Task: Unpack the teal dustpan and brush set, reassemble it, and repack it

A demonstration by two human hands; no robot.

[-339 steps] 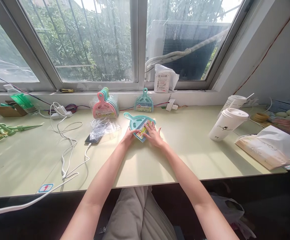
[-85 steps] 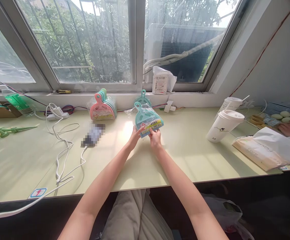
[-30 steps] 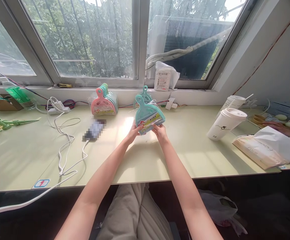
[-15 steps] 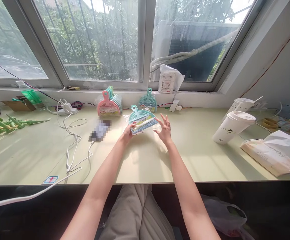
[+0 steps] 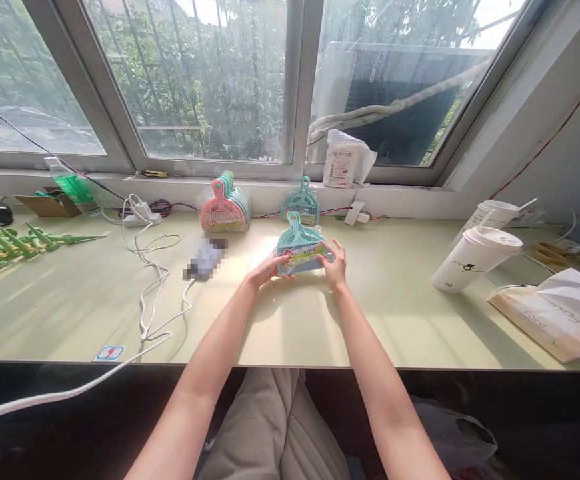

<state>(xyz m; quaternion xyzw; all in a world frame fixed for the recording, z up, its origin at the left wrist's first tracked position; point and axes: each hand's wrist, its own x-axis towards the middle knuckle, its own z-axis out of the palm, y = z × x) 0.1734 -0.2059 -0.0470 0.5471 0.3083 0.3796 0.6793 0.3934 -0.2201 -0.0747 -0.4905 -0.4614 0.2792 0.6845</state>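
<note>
A turquoise mini dustpan and brush set in clear wrapping is held upright, handle up, above the desk in front of me. Its lower left edge is gripped by my left hand, thumb across the front. My right hand pinches the right side, its thumb on the printed label. Just behind leans another turquoise dustpan set against the wall below the window. To its left stands a row of several wrapped dustpan sets, a pink one in front.
A blurred-out phone lies left with a white cable across the desk. Green plastic parts and a green bottle are farther left. Right are two lidded cups and a tissue pack; part of another person's hand shows at the far right edge.
My right hand has closed onto the dustpan set's right side, where it was spread before. The set has turned more upright and level. The whole view has shifted slightly.
</note>
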